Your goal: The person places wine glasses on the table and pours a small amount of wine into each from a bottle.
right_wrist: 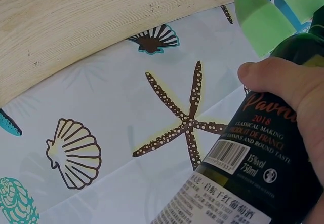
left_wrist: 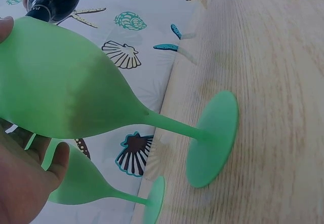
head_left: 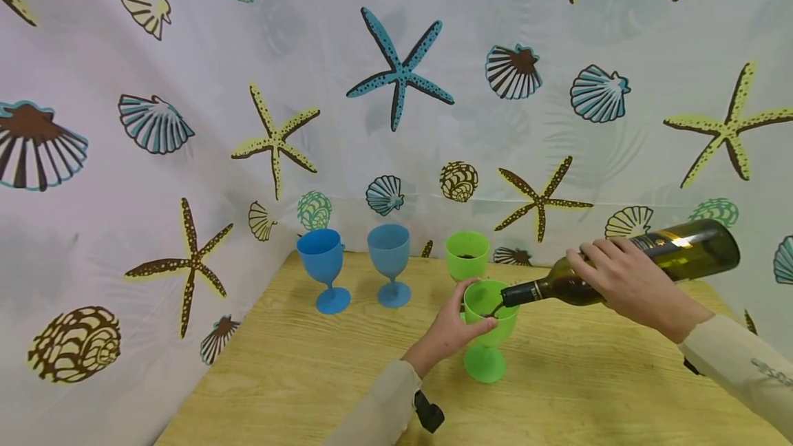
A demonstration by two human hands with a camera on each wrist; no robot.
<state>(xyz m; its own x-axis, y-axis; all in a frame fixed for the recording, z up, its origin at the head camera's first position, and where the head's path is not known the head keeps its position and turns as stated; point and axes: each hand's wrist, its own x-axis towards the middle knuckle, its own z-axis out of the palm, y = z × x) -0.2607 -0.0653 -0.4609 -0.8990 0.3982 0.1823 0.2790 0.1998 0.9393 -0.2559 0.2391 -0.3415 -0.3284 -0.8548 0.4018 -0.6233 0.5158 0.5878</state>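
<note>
My left hand (head_left: 442,336) grips the bowl of the front green goblet (head_left: 499,330), fingers and thumb around its sides, the foot standing on the table. A dark wine bottle (head_left: 700,246) lies tilted in my right hand (head_left: 628,284), its neck pointing down to the left. The mouth is at the goblet's rim, and a thin dark stream runs into the bowl. Through the green wall in the left wrist view, a darker patch (left_wrist: 96,102) shows low in the bowl. The bottle's label (right_wrist: 228,155) faces the right wrist camera.
Close behind stands a second green goblet (head_left: 464,270) with dark liquid inside, partly hidden by the front one. Farther left are two blue goblets, a darker one (head_left: 321,268) and a lighter one (head_left: 389,263). A shell-and-starfish curtain (head_left: 434,143) hangs behind the wooden table (head_left: 297,377).
</note>
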